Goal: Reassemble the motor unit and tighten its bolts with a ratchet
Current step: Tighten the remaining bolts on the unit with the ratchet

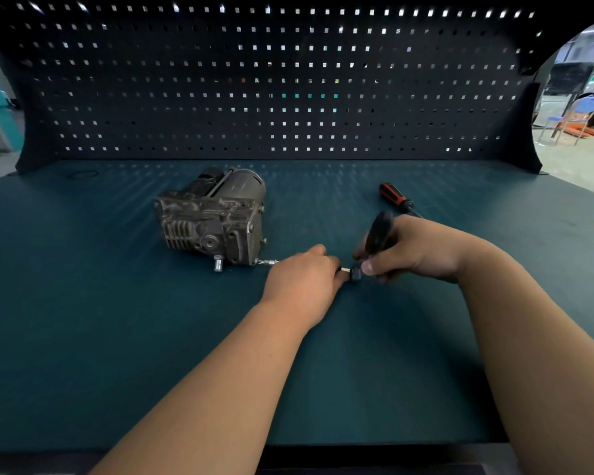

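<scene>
The grey metal motor unit (213, 219) lies on the green bench mat (117, 303), left of centre. A thin silver extension bar (268, 262) runs from a bolt at the unit's lower right corner toward me. My left hand (302, 279) is wrapped round the middle of that bar. My right hand (405, 250) grips the ratchet (378, 231) by its black handle, which points up and away. The ratchet head (355, 274) sits at the near end of the bar, between both hands.
An orange and black screwdriver (396, 198) lies on the mat behind my right hand. A dark pegboard (288, 80) walls the back of the bench. A thin black ring (83, 174) lies at the far left. A blue chair (576, 114) stands beyond the bench.
</scene>
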### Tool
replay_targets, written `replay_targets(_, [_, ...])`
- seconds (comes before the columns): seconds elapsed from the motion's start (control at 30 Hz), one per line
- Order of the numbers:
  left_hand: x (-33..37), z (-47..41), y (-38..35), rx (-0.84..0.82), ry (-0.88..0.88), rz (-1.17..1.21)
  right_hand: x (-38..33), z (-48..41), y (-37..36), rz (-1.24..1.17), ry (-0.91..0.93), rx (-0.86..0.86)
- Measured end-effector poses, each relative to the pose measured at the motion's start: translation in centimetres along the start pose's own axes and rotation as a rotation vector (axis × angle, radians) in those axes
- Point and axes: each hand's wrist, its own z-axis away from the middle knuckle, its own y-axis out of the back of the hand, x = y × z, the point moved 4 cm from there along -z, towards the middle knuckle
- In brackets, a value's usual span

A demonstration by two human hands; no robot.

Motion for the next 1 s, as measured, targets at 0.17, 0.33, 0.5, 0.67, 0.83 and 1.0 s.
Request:
replay_targets(0.17, [0.1, 0.0, 0.0, -0.007, 0.016, 0.008, -0.1, 0.0, -0.3, 0.027, -0.001, -0.06])
replay_targets(0.33, [0.0, 0.1, 0.0, 0.011, 0.032, 0.025, 0.4, -0.2, -0.1, -0.035, -0.005, -0.02])
replay_targets(0.5, [0.1, 0.1, 0.1, 0.027, 0.025, 0.007, 1.1, -1.0, 0.1, -0.101, -0.037, 0.118])
replay_targets(0.67, [0.2, 0.2, 0.0, 0.016, 0.035, 0.004, 2.3, -2.1, -0.5, -0.014, -0.141, 0.25])
replay_targets(0.83, [0.2, 0.2, 0.0, 0.014, 0.037, 0.003, 2.7, -2.7, -0.7, 0.129, -0.241, 0.317])
replay_targets(1.0, [0.2, 0.4, 0.0, 0.032, 0.026, 0.003, 2.7, -2.7, -0.7, 0.15, -0.279, 0.333])
